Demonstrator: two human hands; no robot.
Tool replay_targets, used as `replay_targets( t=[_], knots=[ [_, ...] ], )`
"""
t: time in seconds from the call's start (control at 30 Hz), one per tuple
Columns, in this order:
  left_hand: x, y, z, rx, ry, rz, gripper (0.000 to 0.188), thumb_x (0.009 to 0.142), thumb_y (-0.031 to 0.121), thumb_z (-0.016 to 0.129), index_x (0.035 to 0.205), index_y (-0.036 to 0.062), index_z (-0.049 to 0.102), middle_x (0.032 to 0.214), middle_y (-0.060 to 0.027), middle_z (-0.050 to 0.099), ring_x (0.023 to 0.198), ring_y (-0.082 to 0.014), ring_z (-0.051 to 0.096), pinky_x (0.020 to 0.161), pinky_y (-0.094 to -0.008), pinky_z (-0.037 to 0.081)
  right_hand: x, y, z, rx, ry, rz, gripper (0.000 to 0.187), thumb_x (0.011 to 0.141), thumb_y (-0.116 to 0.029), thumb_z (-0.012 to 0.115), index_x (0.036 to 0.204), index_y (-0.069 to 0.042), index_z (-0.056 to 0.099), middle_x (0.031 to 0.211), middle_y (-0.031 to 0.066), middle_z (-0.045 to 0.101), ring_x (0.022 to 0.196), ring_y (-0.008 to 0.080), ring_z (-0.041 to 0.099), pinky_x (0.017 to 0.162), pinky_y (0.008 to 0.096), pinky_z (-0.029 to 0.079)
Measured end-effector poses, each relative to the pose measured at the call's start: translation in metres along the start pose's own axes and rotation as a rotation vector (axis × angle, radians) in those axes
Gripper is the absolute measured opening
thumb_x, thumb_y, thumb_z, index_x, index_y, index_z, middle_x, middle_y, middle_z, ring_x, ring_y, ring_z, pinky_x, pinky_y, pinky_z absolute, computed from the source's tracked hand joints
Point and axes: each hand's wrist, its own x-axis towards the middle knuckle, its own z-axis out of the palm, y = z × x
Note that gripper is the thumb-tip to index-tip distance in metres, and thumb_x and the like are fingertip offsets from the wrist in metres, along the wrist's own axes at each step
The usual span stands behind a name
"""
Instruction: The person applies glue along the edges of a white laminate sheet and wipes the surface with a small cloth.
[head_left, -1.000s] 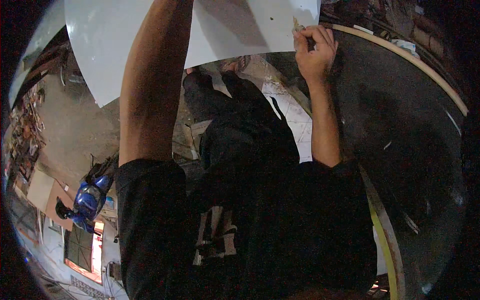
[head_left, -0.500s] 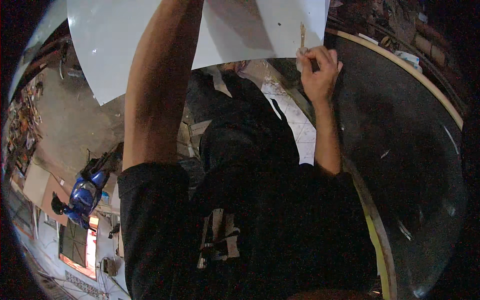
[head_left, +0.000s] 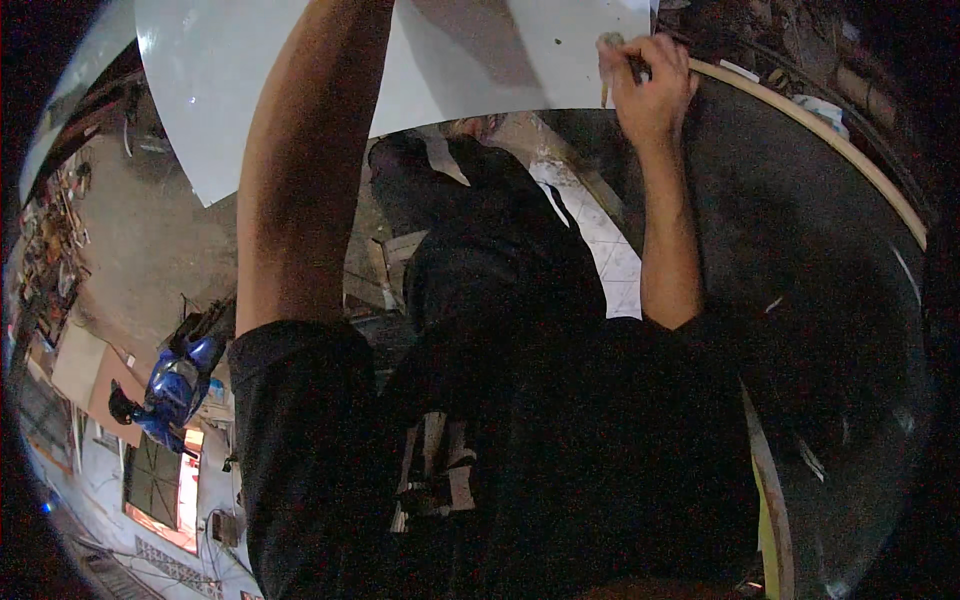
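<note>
A large glossy white sheet (head_left: 230, 80) spans the top of the view, its near edge curved by the lens. Pinched in the fingertips of my right hand (head_left: 655, 90) is a small whitish wad (head_left: 611, 41), pressed at the sheet's right part; its material cannot be made out. Beside those fingers a brownish streak (head_left: 604, 92) marks the sheet near its edge. To the left of it sits a small dark spot (head_left: 558, 42). My left forearm (head_left: 305, 150) reaches across the sheet and past the upper edge, so that hand is out of view.
On the right lies a wide dark surface (head_left: 810, 270) bordered by a light wooden strip (head_left: 830, 115). A blue motorbike (head_left: 175, 385) stands at the left, near a window (head_left: 160, 485). Assorted clutter (head_left: 55, 250) lines the far left.
My right hand has moved up the sheet with the wad, along the brownish streak, now covering the streak's upper part. The left forearm has shifted slightly left.
</note>
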Motion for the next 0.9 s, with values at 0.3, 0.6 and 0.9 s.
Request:
replay_targets(
  t=[0.3, 0.6, 0.9],
  knots=[
    [-0.003, -0.002, 0.001, 0.01, 0.054, 0.015, 0.084, 0.095, 0.066, 0.039, 0.147, 0.0, 0.034, 0.15, -0.0213, 0.037, 0.141, -0.0391, 0.03, 0.113, -0.0673, 0.013, 0.009, -0.006, 0.008, 0.021, 0.068, -0.067, 0.017, 0.078, -0.03, 0.074, 0.078, -0.016, 0.065, 0.091, -0.0002, 0.063, 0.097, 0.0286, 0.057, 0.084, 0.0511, 0.036],
    [-0.001, -0.002, 0.004, 0.056, 0.053, 0.009, 0.08, 0.097, 0.061, 0.039, 0.149, 0.0008, 0.032, 0.151, -0.0222, 0.037, 0.141, -0.0422, 0.029, 0.111, -0.071, 0.013, -0.007, -0.017, 0.007, 0.001, 0.102, -0.089, 0.022, 0.085, -0.026, 0.072, 0.077, -0.01, 0.059, 0.079, 0.0036, 0.054, 0.087, 0.0261, 0.055, 0.076, 0.0463, 0.033],
    [-0.005, -0.015, 0.007, 0.094, 0.083, 0.013, 0.079, 0.098, 0.061, 0.034, 0.149, 0.0009, 0.032, 0.151, -0.0212, 0.036, 0.142, -0.0399, 0.028, 0.112, -0.0706, 0.009, -0.038, -0.025, -0.007, -0.068, -0.068, -0.017, 0.012, 0.082, -0.024, 0.07, 0.078, -0.015, 0.063, 0.088, 0.0007, 0.061, 0.095, 0.0278, 0.056, 0.082, 0.0467, 0.035]
  ],
)
